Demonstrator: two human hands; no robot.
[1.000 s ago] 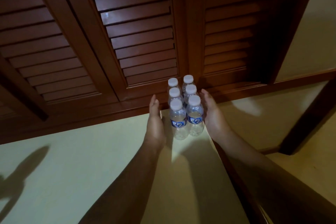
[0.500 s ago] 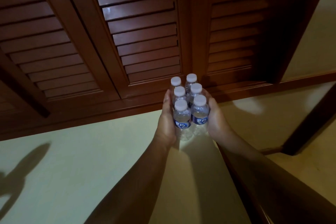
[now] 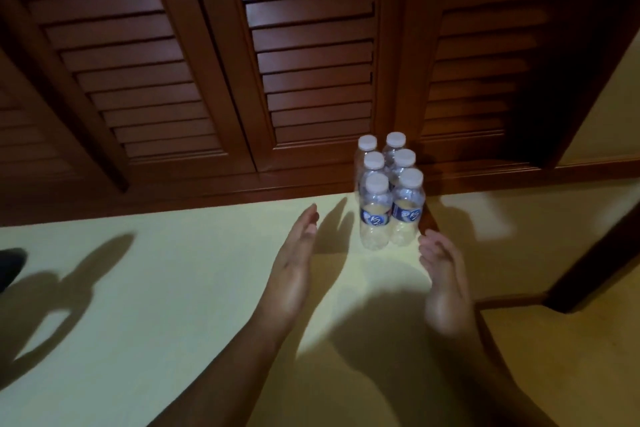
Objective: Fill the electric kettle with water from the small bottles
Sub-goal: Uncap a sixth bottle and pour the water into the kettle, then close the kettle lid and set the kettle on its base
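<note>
Several small clear water bottles point(image 3: 389, 198) with white caps and blue labels stand upright in two tight rows at the far right corner of a pale yellow counter point(image 3: 173, 288). My left hand point(image 3: 294, 267) is open, palm facing right, a little to the near left of the bottles and apart from them. My right hand point(image 3: 443, 277) is open too, palm facing left, just in front and to the right of the pack, not touching it. No kettle is in view.
Dark wooden louvred doors point(image 3: 304, 62) rise right behind the counter. The counter's right edge point(image 3: 485, 329) drops to a lower floor, with a dark wooden post point(image 3: 595, 253) at the right. A dark object point(image 3: 10, 263) shows at the left edge.
Half a second ago both hands clasped the group of bottles from either side. Now they have let go and drawn back toward me, and the bottles stand alone on the counter.
</note>
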